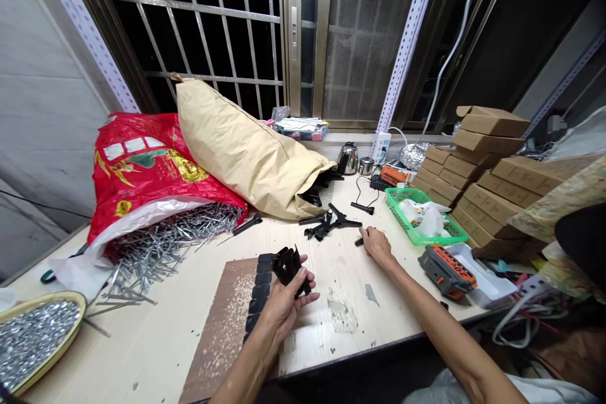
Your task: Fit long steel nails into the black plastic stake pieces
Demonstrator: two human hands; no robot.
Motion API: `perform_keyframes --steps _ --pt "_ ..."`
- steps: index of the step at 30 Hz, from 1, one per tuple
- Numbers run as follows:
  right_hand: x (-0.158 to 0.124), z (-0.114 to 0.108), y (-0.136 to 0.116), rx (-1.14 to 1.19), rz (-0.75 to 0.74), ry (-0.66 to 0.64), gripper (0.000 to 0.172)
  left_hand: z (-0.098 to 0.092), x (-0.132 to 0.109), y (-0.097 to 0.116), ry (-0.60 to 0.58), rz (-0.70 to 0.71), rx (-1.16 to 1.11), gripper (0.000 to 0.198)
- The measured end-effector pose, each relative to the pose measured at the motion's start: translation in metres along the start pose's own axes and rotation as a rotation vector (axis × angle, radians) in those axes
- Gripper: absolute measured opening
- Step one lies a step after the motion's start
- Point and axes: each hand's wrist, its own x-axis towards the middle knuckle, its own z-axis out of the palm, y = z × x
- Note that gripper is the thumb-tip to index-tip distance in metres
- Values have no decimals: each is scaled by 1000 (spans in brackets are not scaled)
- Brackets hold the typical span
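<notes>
My left hand point(284, 306) is closed around several black plastic pieces point(286, 265), holding them up over the table with some fingers stretched out beneath. My right hand point(377, 245) is low over the tabletop, its fingers closed on a small dark piece point(359, 242), mostly hidden by the hand. Between and beyond the hands lies a loose group of black plastic parts point(326, 225). Left of my left hand, a row of flat black pieces point(259, 290) lines the edge of a brown board point(225, 315) strewn with pale crumbs.
A red sack point(142, 158) spills long nails point(151, 246) at left, near a tray of small metal parts point(38, 334). A beige sack point(246, 151) holds more black parts. At right are a green basket point(402, 218), a battery pack point(446, 271), cardboard boxes point(492, 202) and another person's sleeve point(549, 208).
</notes>
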Motion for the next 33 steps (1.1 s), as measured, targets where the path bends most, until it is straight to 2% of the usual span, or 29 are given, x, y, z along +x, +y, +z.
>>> perform_keyframes --steps 3,5,8,10,15,19,21,23,24,26,27,30,33 --pt "-24 0 -1 -20 -66 35 19 -4 4 -4 25 13 18 38" --pt "-46 -1 -10 16 -181 30 19 -4 8 -8 36 14 30 37" --pt "-80 0 -35 222 -455 -69 19 2 13 -16 30 31 15 35" --pt "-98 2 -55 364 -575 -149 18 8 14 -19 11 38 -20 35" --pt "-126 7 -86 488 -641 -250 21 11 10 -17 -68 5 -109 36" --pt "-136 11 -94 520 -796 -234 31 0 7 -12 -99 -8 -162 37" --pt "-124 12 -91 530 -842 -338 34 -5 8 -11 -60 -14 -159 38" --pt "-96 11 -82 447 -802 -403 32 -9 8 -9 -12 5 -132 40" --pt "-77 10 -75 373 -749 -353 32 -11 8 -8 11 27 -111 41" --pt "-37 8 -57 -1 -599 -66 37 -14 7 -5 40 82 -71 43" --pt "-18 7 -48 -66 -570 -9 38 -15 7 -3 46 109 -56 44" --pt "21 10 -25 -166 -528 43 41 -18 5 2 54 202 -30 44" --pt "32 17 -7 -230 -527 34 32 -24 2 9 86 301 0 39"
